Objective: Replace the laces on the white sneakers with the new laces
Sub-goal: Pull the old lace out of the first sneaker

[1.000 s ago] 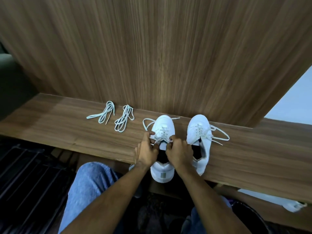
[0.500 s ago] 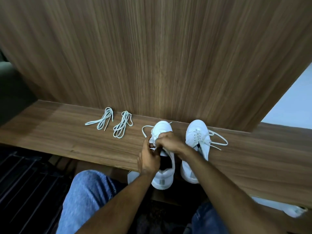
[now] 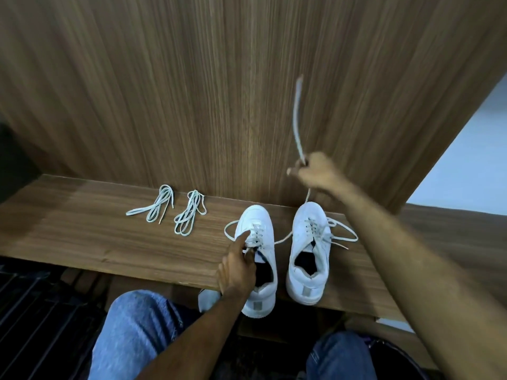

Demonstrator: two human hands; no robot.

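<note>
Two white sneakers stand toes-away on a wooden shelf (image 3: 82,237). My left hand (image 3: 236,266) holds the left sneaker (image 3: 259,242) at its collar, fingers by the eyelets. My right hand (image 3: 315,171) is raised above the right sneaker (image 3: 308,253) and pinches the left sneaker's old lace (image 3: 297,119). The lace's blurred free end whips upward, and the rest runs down behind the right sneaker's toe toward the left sneaker. The right sneaker is laced, its loose ends lying to its right. Two bundles of new laces (image 3: 153,207) (image 3: 190,212) lie to the left.
A wood-grain wall panel (image 3: 219,91) rises directly behind the shelf. My knees in blue jeans (image 3: 137,333) are below the shelf edge. A dark slatted rack (image 3: 35,311) sits low left, and a pale floor (image 3: 461,160) shows at the right.
My right hand has left the left sneaker and swung up to the right, drawing the old lace out with it. My left hand stays on the sneaker.
</note>
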